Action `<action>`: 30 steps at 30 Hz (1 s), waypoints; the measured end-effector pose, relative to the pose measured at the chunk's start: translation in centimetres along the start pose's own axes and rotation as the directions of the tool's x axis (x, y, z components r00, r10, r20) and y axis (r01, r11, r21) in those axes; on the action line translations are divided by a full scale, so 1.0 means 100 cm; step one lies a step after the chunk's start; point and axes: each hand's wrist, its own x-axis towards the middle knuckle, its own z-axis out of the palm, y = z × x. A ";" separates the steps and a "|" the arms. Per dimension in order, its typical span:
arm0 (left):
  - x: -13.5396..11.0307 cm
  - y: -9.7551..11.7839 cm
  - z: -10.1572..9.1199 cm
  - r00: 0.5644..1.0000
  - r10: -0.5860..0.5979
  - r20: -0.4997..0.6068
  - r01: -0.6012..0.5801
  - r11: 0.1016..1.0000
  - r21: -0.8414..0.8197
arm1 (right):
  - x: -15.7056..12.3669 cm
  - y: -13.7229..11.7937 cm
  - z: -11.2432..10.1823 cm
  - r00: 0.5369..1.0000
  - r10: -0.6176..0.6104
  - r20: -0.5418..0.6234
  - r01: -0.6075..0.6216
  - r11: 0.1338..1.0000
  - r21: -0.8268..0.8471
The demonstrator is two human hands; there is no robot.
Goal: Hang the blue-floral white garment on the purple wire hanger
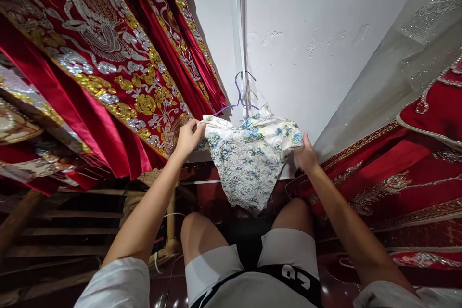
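A white blouse with blue and yellow flowers (249, 163) hangs in front of me on a thin purple hanger (238, 102). The hanger's hook is up by a narrow pale vertical strip on the wall. My left hand (189, 138) pinches the blouse at its left shoulder or sleeve edge, thumb and fingers closed on the cloth. At the opposite sleeve edge, my right hand (305, 154) grips the fabric, with the thumb pointing up and the other fingers partly hidden. The blouse is spread between both hands, its lower part narrowing above my knees.
Red garments with gold and silver embroidery (144, 91) hang close on the left. More red beaded garments (390, 168) and sheer pale fabric (397, 72) are on the right. A white wall (299, 19) stands ahead. Wooden slats (72, 231) lie low at left.
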 end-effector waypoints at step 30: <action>-0.073 0.135 0.055 0.920 0.199 0.338 0.273 0.293 -0.916 | -0.042 -0.033 0.073 0.823 -0.495 0.279 0.555 0.592 -0.584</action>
